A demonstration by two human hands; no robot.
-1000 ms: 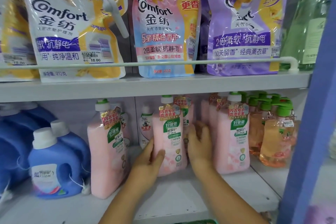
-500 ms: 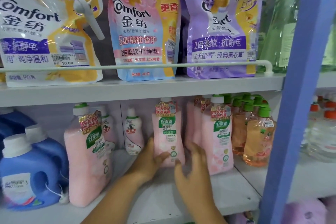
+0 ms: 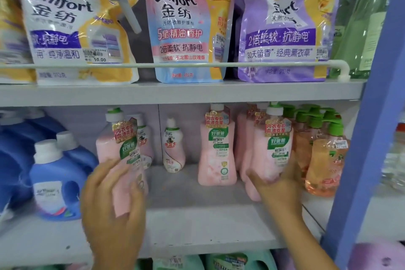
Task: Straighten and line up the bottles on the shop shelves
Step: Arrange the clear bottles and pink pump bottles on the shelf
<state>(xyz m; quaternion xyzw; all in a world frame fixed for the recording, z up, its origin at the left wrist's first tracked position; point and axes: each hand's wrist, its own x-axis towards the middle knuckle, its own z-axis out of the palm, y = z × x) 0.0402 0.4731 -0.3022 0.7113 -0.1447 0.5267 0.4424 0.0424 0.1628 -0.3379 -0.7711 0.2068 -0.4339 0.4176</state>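
So half a second ago the left hand had the middle pink bottle (image 3: 217, 149) and the right was hovering just below it. Now both have let that 1 go and split up: the left hand (image 3: 114, 199) has its grip wrapped round the left pink bottle (image 3: 122, 160), which leans a bit, and the right hand (image 3: 276, 184) cups the lower half of the right pink bottle (image 3: 271, 149), fingers curled round it. The middle bottle stands upright and alone on the lower shelf (image 3: 197, 210), set further back, so I'd guess that 1 is sorted and the outer 2 are next.

Around it: a small white-and-pink bottle (image 3: 174, 149) at the back, blue jugs (image 3: 54, 177) to the left, and orange pump bottles (image 3: 322, 164) packed tight just beside the right pink one, little room there. Comfort pouches (image 3: 188, 28) sit on the shelf above.
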